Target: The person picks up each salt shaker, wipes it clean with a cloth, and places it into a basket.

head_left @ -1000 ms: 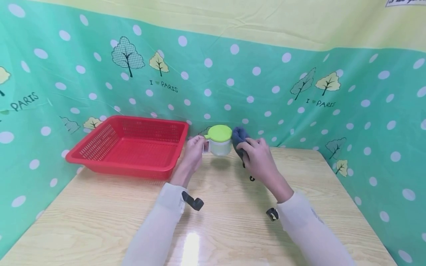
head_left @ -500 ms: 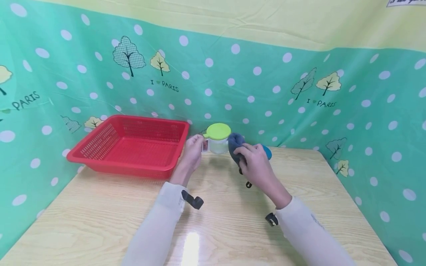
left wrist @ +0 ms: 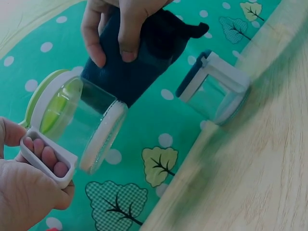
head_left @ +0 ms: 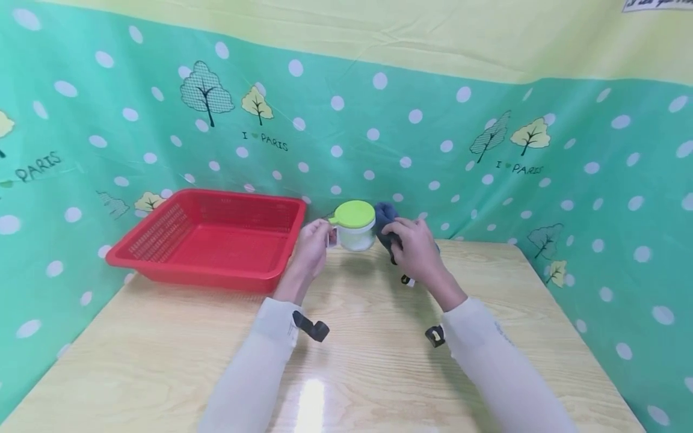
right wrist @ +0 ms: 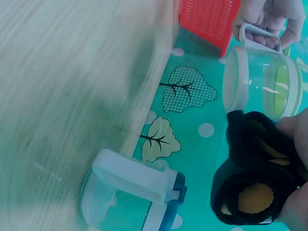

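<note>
My left hand (head_left: 313,245) grips the white handle of a clear jar (head_left: 357,239) with a lime-green lid; in the left wrist view several fingers pass through the handle. The jar is raised above the table. A dark blue folded cloth (head_left: 385,218) is held in my right hand (head_left: 417,249), thumb and fingers pinching it. In the left wrist view the cloth (left wrist: 126,72) lies against or just behind the jar's side (left wrist: 89,113). The right wrist view shows its dark end (right wrist: 250,192) with round openings and an orange-brown inside.
A second clear jar with a white handle (right wrist: 132,175) and blue lid stands on the wooden table (head_left: 368,361), largely hidden behind my right hand in the head view. The red basket (head_left: 216,279) sits at the left. A green dotted curtain (head_left: 346,120) surrounds the table.
My right hand and the cloth dip, then rise again beside the jar. The second jar's blue lid, exposed half a second ago, is now mostly covered. The left hand barely shifts.
</note>
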Tool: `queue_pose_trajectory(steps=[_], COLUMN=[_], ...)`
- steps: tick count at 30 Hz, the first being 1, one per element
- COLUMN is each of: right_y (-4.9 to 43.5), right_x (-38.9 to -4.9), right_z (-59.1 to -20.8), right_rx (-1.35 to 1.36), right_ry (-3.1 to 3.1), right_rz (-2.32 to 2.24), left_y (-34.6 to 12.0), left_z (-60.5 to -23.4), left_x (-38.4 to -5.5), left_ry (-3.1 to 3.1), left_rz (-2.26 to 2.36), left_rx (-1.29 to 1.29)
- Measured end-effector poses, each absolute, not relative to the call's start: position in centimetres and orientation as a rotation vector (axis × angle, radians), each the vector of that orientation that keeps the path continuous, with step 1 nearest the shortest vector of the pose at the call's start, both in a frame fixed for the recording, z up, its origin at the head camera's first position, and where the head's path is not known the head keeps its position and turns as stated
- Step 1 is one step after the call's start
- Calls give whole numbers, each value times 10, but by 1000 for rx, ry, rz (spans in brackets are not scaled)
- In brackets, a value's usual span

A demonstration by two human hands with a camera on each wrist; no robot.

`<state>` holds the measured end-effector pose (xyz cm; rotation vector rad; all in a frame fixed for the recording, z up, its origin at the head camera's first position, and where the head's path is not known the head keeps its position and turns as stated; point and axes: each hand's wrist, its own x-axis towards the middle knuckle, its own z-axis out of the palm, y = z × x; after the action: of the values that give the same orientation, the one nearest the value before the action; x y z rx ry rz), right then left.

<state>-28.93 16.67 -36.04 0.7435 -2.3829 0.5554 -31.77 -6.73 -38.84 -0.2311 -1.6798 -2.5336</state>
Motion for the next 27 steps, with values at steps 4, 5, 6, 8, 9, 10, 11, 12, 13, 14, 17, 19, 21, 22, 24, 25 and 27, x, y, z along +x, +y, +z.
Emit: queue_pose_trajectory(steps=[4, 5, 6, 8, 9, 10, 11, 12, 13, 14, 17, 19, 21, 22, 24, 25, 27], right_y=[167, 168, 168, 169, 170, 170, 170, 170, 170, 170, 169, 170, 172, 173, 175, 175, 176], right_x=[-284, -281, -278, -271, -267, -264, -260, -257, -255, -253, -252, -256, -261, -265, -272, -275, -282], right_z=[-363, -364, -364, -364, -364, -364, -364, -364, -364, -364, -364, -365, -365, -365, -364, -364, -363], right_rx=[825, 841, 856, 890, 911, 934, 955, 976, 992, 1003, 994, 969, 941, 930, 914, 907, 894], right_ry=[-2334, -2319, -2304, -2277, -2266, -2254, -2247, -2241, -2236, -2233, -2229, -2227, -2228, -2231, -2240, -2247, -2261], right_rz=[506, 490, 479, 457, 442, 429, 419, 413, 409, 406, 405, 410, 419, 424, 427, 431, 442], left_y=[-72, -72, -72, -71, -71, -70, -70, -69, -70, -70, -70, -70, -70, -70, -69, -69, -69], left_z=[-391, -391, -392, -393, -393, -393, -393, -394, -394, -394, -394, -393, -393, -393, -392, -392, -392], left_x=[-320, -320, -321, -322, -322, -322, -322, -322, -323, -323, -323, -323, -323, -323, -322, -321, -320], left_ry=[-1654, -1647, -1642, -1631, -1623, -1618, -1613, -1610, -1611, -1617, -1647, -1665, -1680, -1688, -1705, -1718, -1741], left_rz=[-2539, -2541, -2543, -2545, -2546, -2544, -2543, -2544, -2543, -2541, -2534, -2527, -2526, -2528, -2529, -2530, -2533], left_rx=[-205, -207, -210, -211, -209, -206, -202, -196, -194, -193, -201, -214, -229, -233, -250, -253, -265])
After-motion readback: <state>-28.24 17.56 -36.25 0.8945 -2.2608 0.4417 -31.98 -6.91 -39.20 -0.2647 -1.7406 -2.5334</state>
